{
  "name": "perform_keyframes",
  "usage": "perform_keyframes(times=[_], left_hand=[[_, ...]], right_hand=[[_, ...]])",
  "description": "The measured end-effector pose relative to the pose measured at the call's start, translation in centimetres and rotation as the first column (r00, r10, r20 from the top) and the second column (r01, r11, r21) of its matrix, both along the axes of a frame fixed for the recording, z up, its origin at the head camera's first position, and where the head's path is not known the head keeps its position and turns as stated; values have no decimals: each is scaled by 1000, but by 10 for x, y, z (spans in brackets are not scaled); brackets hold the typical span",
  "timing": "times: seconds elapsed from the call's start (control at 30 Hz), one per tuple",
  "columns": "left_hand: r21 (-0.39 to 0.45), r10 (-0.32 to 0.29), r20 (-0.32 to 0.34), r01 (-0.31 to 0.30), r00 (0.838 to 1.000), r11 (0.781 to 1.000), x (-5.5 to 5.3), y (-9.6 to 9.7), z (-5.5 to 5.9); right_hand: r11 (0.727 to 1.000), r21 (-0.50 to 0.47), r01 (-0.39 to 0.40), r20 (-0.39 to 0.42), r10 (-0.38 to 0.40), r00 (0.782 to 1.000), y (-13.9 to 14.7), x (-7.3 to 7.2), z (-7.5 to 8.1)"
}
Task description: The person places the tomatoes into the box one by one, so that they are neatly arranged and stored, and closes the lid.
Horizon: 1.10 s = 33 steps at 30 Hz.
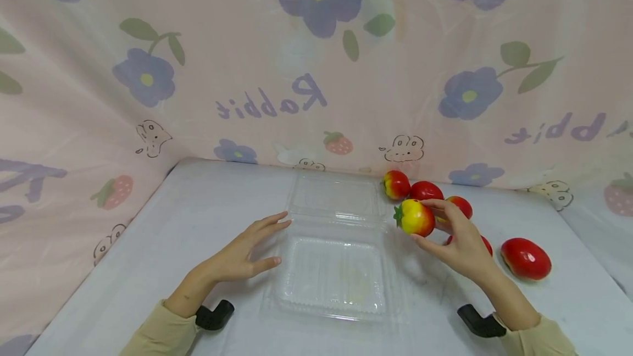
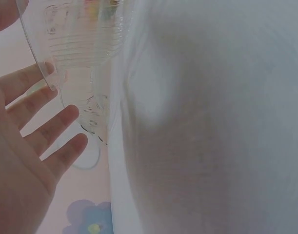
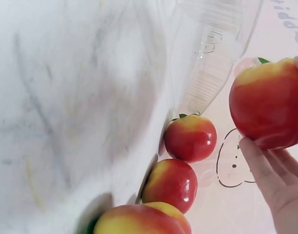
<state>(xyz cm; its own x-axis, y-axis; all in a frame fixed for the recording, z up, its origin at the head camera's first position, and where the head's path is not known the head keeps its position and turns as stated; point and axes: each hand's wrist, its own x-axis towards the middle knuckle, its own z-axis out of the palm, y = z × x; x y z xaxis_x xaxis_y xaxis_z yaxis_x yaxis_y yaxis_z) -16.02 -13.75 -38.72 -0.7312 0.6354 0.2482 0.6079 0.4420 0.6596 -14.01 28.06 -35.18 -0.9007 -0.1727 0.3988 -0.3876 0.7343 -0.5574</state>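
My right hand (image 1: 457,243) pinches a red-and-yellow toy fruit (image 1: 415,217) with a green leafy cap, between thumb and fingers. It is held to the right of a clear plastic clamshell box (image 1: 333,276), which lies unfolded with its lid (image 1: 336,196) toward the back. The right wrist view shows the red side of the held fruit (image 3: 268,105) against the fingers. At the box's left side, my left hand (image 1: 244,249) has its fingers extended and spread, fingertips right by the clear edge. Those fingers overlap the clear plastic box (image 2: 85,46) in the left wrist view.
Behind and beside my right hand lie several more fruits, among them a red-and-yellow one (image 1: 397,184) and a red one (image 1: 426,190). A larger red oval fruit (image 1: 526,259) lies farther right. A patterned pink curtain (image 1: 267,59) borders the white table (image 1: 148,240).
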Motion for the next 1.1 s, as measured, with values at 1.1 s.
perform_keyframes(times=[1.1], left_hand=[[-2,-6,-24,6,1000,1000,-1,2,-2]], right_hand=[[993,-42,-112,44,114,993,-21,2,11]])
